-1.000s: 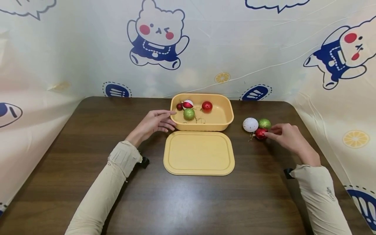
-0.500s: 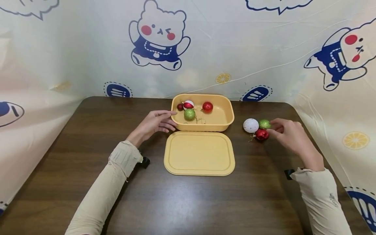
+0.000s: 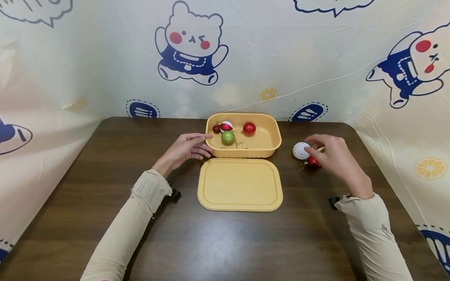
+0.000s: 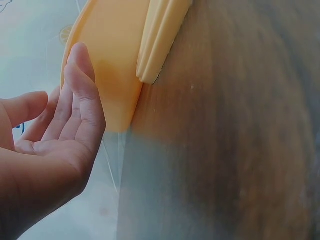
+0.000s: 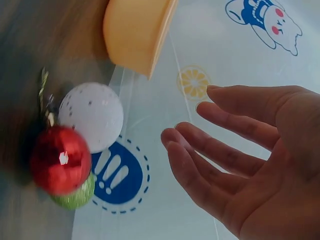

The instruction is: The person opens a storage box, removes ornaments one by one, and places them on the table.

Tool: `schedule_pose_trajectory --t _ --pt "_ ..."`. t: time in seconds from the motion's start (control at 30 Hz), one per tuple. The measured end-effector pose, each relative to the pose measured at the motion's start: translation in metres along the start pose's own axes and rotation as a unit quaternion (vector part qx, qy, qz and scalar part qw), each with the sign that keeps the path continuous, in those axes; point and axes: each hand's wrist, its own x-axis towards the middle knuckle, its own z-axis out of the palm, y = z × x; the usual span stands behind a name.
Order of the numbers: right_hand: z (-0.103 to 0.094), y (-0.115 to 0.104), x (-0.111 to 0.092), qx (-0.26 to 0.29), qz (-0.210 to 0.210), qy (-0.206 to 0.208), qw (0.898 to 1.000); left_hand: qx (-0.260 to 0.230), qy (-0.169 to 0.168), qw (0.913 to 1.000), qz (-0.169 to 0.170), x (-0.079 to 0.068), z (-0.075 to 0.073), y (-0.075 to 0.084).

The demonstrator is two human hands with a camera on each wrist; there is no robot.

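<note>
While poised with left hand [image 3: 183, 151] and right hand [image 3: 334, 155] spread and empty, pinch the speckled white plastic-looking ball [image 3: 300, 150], likely light, stiff and slippery, across its middle, on the dark wooden table [image 3: 225, 244].

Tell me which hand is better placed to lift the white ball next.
The right hand, I'd judge: it holds nothing and hovers close to the white ball. The left hand is at the far end of the yellow box, clearly farther away.
</note>
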Motion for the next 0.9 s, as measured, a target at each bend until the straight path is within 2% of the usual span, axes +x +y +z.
schedule_pose_trajectory --t 0.27,0.67,0.9 --pt "0.011 -0.012 0.024 0.066 0.042 -0.036 0.996 -0.001 -0.002 1.0 0.001 -0.001 -0.003 -0.003" --pt "0.041 -0.035 0.064 0.131 0.033 -0.036 0.99 -0.015 -0.008 0.9998 0.011 0.0 -0.002 -0.003" --pt "0.06 -0.053 0.085 0.165 0.023 -0.065 0.984 -0.007 -0.01 0.9999 0.008 -0.002 -0.004 -0.001"
